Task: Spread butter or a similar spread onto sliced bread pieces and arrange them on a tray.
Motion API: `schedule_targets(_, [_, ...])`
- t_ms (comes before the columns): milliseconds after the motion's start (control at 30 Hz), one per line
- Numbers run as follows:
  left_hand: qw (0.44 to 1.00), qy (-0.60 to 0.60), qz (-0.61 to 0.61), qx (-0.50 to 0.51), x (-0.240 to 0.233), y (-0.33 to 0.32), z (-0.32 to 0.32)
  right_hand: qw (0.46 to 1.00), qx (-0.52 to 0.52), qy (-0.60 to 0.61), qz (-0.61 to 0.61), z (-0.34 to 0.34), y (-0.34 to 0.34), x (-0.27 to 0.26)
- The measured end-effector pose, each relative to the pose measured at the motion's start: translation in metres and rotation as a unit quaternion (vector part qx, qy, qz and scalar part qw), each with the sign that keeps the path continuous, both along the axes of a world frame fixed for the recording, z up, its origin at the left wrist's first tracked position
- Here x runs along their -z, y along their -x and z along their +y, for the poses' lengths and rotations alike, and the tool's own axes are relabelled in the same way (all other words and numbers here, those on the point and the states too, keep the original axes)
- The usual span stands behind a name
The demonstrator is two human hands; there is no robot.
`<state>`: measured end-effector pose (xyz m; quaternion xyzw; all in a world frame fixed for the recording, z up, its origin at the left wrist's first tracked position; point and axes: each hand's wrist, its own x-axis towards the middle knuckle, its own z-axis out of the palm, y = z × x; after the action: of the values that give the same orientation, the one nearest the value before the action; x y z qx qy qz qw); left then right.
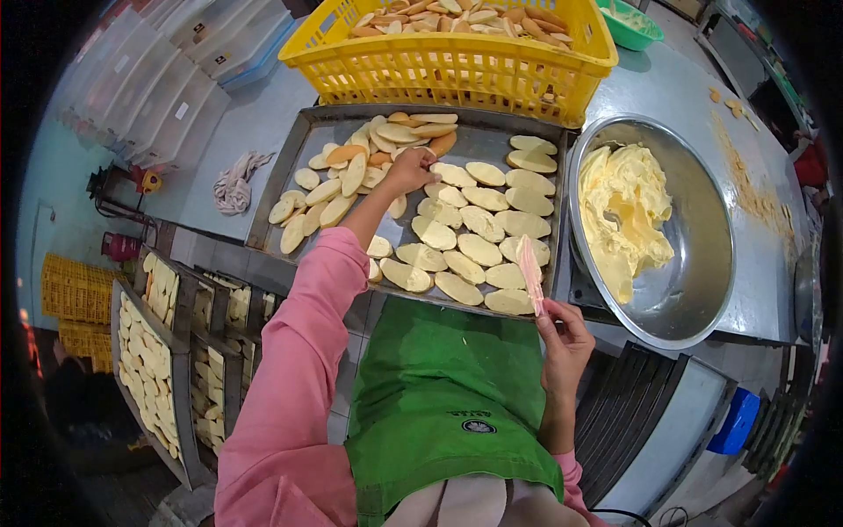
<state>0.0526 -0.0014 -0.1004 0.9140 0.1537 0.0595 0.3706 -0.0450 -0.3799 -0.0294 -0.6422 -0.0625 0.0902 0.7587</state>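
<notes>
A metal baking tray (273, 204) lies before me. Oval bread slices (479, 249), spread with pale yellow cream, stand in rows over its right part, and a loose heap of bread slices (336, 172) fills its left part. My left hand (413, 172) reaches in between, its fingertips at the upper end of the rows; whether it grips a slice cannot be told. My right hand (565, 332) holds a pink spatula (529, 273) smeared with cream, its blade over the slices at the tray's lower right corner. A steel bowl (701, 244) of yellow cream (622, 211) stands right of the tray.
Behind the tray stands a yellow plastic crate (448, 66) full of bread slices. A crumpled cloth (236, 183) lies at the left, near stacked clear plastic boxes (164, 99). Filled trays (148, 349) stand at the lower left. A green bowl (632, 26) is at the back right.
</notes>
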Motion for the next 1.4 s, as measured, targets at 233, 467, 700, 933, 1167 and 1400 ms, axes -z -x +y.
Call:
schedule_targets(233, [0.989, -0.021, 0.001, 0.149, -0.034, 0.033, 0.032, 0.982, -0.006, 0.106, -0.154, -0.041, -0.015, -0.037])
schedule_targets(467, [0.921, -0.346, -0.067, 0.165, -0.038, 0.084, 0.013, 0.845, 0.114, 0.442, -0.277, -0.097, -0.108, -0.094])
schedule_targets(700, [0.924, 0.325, -0.160, -0.127, -0.065, 0.122, -0.008, 0.631, -0.013, 0.745, -0.215, -0.085, -0.199, -0.088])
schedule_targets(933, [0.689, 0.711, -0.113, -0.082, -0.090, 0.191, -0.055, 0.638, -0.116, 0.708, -0.279, -0.052, -0.249, -0.038])
schedule_targets(1167, [0.594, 0.780, -0.171, -0.101, -0.073, 0.238, -0.057, 0.839, -0.167, 0.512, -0.077, -0.100, -0.233, -0.059])
schedule_targets(1400, [0.959, -0.103, -0.132, -0.227, -0.095, 0.255, -0.035, 0.931, -0.125, 0.339, -0.056, -0.090, -0.149, -0.101])
